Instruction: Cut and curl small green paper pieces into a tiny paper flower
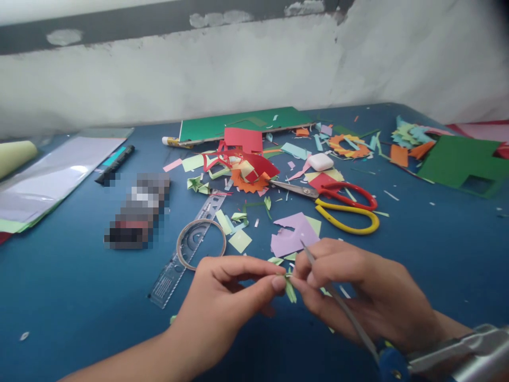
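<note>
My left hand (234, 297) is closed, thumb and forefinger pinching a small folded piece of light green paper (291, 292) above the table. My right hand (361, 292) is closed around what looks like a drawing compass (353, 317), its slim metal leg pointing up and left and its blue hinge (392, 363) at the bottom edge. The right thumb and fingertips meet the green paper's right side. Just beyond the fingers lie a torn lilac paper piece (296, 233) and light green scraps (240, 241). Part of the folded piece is hidden by the fingertips.
Red-and-yellow-handled scissors (345, 204) lie ahead. A clear ruler (169, 284) sits under a tape ring (180, 249). A blurred-out item (139, 212), a black pen-like object (115, 165) and plastic-sleeved paper (59, 170) are left; a green board (238, 123) lies behind, dark green paper (453, 164) right.
</note>
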### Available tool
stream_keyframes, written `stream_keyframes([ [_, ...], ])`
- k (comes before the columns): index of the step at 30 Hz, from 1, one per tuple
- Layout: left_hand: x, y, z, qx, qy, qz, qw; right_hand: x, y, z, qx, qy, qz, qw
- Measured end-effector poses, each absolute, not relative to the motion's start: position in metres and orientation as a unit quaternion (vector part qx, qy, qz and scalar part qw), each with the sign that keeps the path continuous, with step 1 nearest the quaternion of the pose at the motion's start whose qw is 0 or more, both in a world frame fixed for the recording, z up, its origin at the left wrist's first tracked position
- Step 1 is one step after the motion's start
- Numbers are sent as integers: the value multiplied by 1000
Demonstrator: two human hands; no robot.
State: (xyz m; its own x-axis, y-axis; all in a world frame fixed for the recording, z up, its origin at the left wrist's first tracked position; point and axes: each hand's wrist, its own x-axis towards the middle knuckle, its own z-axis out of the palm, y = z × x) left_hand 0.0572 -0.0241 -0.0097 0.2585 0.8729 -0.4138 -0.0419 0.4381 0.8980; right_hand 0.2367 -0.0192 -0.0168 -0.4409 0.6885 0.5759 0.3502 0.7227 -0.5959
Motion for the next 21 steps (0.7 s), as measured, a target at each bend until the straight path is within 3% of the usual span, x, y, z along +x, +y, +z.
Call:
stream_keyframes([
  [21, 57, -23, -8, 416, 521, 324, 671, 237, -19, -16, -301, -826, 208, 429],
])
